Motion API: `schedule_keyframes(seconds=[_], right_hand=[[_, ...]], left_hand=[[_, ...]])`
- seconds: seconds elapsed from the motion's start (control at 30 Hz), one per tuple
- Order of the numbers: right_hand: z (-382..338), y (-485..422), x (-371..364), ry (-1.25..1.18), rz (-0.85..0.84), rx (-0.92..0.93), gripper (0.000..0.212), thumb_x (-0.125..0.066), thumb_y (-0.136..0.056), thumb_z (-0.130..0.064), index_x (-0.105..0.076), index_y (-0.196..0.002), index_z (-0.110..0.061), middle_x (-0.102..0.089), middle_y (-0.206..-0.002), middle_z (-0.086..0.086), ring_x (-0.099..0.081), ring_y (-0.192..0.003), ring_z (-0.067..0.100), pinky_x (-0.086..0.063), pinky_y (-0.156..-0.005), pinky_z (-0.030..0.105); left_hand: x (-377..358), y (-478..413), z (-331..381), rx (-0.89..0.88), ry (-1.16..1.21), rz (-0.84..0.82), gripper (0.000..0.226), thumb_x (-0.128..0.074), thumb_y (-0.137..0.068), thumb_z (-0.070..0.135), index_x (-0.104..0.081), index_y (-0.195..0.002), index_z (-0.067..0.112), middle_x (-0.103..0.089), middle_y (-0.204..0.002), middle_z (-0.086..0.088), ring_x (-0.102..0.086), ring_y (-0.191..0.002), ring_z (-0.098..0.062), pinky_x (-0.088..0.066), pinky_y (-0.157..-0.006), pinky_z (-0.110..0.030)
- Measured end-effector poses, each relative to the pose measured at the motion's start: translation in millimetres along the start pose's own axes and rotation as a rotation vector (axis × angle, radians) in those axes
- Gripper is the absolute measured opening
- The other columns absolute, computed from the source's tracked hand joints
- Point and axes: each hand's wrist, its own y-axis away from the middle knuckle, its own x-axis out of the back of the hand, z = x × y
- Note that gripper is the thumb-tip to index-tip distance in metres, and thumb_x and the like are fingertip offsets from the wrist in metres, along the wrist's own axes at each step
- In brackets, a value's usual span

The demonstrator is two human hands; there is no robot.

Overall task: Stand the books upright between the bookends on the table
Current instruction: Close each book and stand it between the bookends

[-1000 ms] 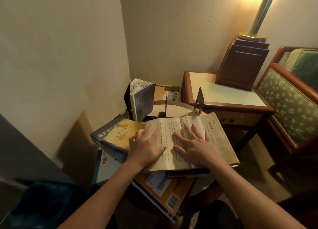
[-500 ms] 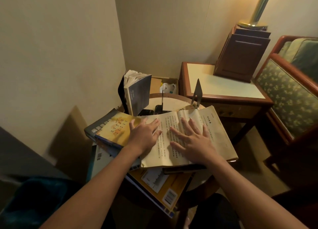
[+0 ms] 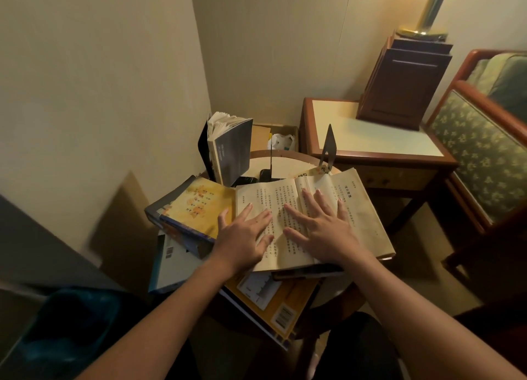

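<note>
An open yellowed book (image 3: 362,205) lies flat on a pile of books on the small round table (image 3: 288,162). My left hand (image 3: 245,237) rests flat on its left page, and my right hand (image 3: 322,225) lies spread over the right page near the spine. A dark-covered book (image 3: 232,154) stands upright at the back against a black bookend (image 3: 203,148). Two more thin metal bookends, one (image 3: 271,162) in the middle and one (image 3: 329,145) on the right, stand behind the open book. A yellow-covered book (image 3: 199,208) lies to the left. An orange book (image 3: 273,305) sticks out under the pile.
A wall corner closes in the left and back. A wooden side table (image 3: 370,140) with a dark box (image 3: 405,85) and lamp pole stands at the right rear. An upholstered chair (image 3: 484,145) is at the far right. A cardboard box (image 3: 273,140) sits behind the round table.
Both hands have stayed flat on the open book, with my left hand sliding a little leftward toward the page's edge. The camera has tilted slightly.
</note>
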Motion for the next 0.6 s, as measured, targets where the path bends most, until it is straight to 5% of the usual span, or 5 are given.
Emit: schedule_keyframes(seconds=[0.23,0.6], right_hand=[[-1,0,4,-0.01,-0.026,-0.003,0.067,-0.011,-0.086,-0.085,0.009,-0.147,-0.063,0.026,-0.162,-0.007,0.028,-0.147,0.024,0.014,-0.115,0.066],[0,-1,2,-0.011,-0.011,-0.002,0.066,-0.011,-0.087,-0.084,0.009,-0.147,-0.063,0.026,-0.162,-0.008,0.028,-0.148,0.023,0.014,-0.115,0.066]], left_hand=[[21,-52,-2,0.073,-0.037,-0.063,0.049,-0.036,-0.105,0.044,-0.033,-0.154,0.037,-0.027,-0.162,0.018,-0.018,-0.153,-0.018,-0.001,-0.12,-0.061],[13,17,16,0.032,-0.008,-0.03,0.05,-0.037,-0.104,0.044,-0.034,-0.154,0.036,-0.03,-0.16,0.019,-0.019,-0.153,-0.012,0.002,-0.118,-0.055]])
